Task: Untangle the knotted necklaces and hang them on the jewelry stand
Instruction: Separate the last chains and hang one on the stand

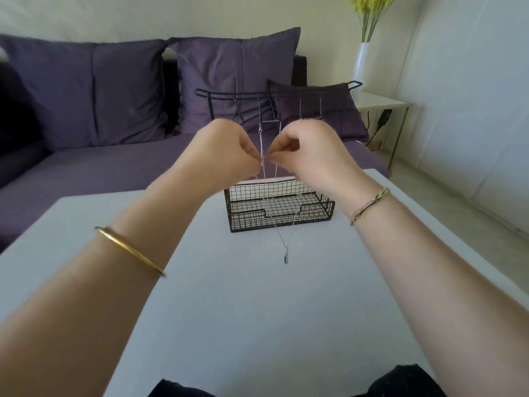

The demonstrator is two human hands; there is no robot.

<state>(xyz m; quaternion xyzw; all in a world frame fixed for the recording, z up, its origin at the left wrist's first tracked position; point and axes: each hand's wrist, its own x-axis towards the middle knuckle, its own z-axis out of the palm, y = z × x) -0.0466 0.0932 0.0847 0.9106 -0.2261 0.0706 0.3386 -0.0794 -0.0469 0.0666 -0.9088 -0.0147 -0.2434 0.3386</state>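
Was mid-untangle, judging by the pose; had not yet reached the hanging. Held the necklaces (261,136) up in the air, between the camera and the jewelry stand (249,222), well above the desk (257,325). Pinched the fine chains from both sides: gripped with the curled fingers (250,154) of the left hand (229,150) and the curled fingers (283,153) of the right hand (312,151), with tips almost meeting at one spot. Seemed to be working the knot right there, though too small and blurred to confirm. Let thin strands fall from the pinch down in front of the stand's wire basket, ending in a small dark pendant (285,258) low over the desk; could not tell whether touching it. Could not count the strands, nor make out for certain any chain already on the top bar (229,94) of the stand.

Called, next, for a small and patient move: easing the pinched loops apart sideways rather than tugging, for fear of tightening the knot or straining so light a chain. Needed then a freed strand lifted clear and carried up to the top bar, beyond the hands. Risked snagging the dangling strands on the basket mesh along the way.
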